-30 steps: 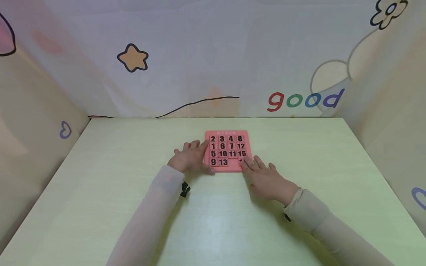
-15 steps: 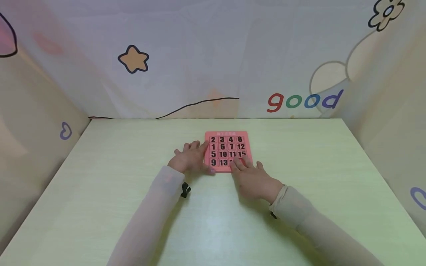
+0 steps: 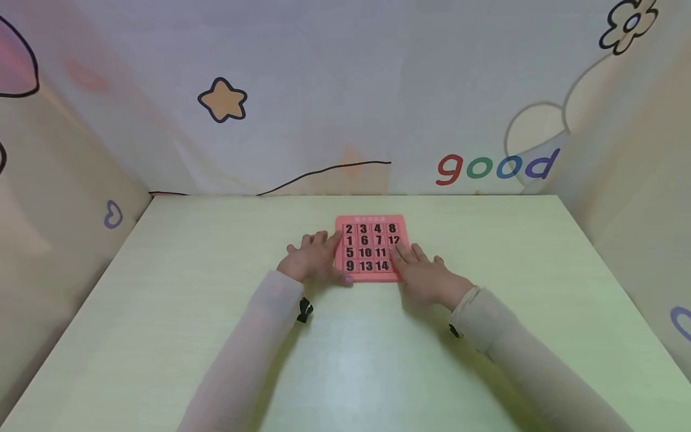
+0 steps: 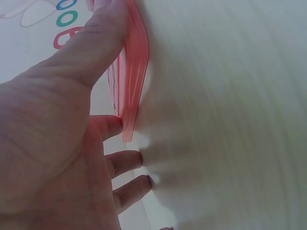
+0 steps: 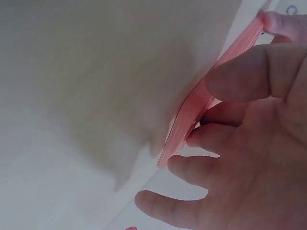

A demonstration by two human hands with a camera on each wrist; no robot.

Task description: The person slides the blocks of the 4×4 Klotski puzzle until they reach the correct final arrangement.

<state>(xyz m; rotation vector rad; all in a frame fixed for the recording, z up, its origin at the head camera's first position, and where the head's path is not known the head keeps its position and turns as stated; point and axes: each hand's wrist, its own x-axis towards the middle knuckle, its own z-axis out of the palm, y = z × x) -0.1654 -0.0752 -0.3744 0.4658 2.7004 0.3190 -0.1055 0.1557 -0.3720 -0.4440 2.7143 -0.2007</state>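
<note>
A pink number slide puzzle (image 3: 372, 278) with black numerals lies flat on the table. My left hand (image 3: 310, 261) holds its left side, thumb at the near corner and index finger farther up the edge. In the left wrist view the other fingers of that hand (image 4: 53, 129) spread beside the pink frame (image 4: 135, 62). Fingertips of my right hand (image 3: 429, 279) touch the puzzle's lower right, hiding the end of the third row and the bottom right corner. Tile 14 (image 3: 381, 266) sits right of tile 13 (image 3: 366, 266). In the right wrist view, the thumb is near the frame's front edge.
The pale green table (image 3: 335, 372) extends around the puzzle on every side. Behind it rises a printed cloth backdrop (image 3: 313, 120) with a star and the word "good", and cloth sides stand left and right.
Tile 14 has slid left into the gap beside 13. My right hand moved left, then back right and slightly away from me. The left hand keeps its hold; the head view shifts slightly.
</note>
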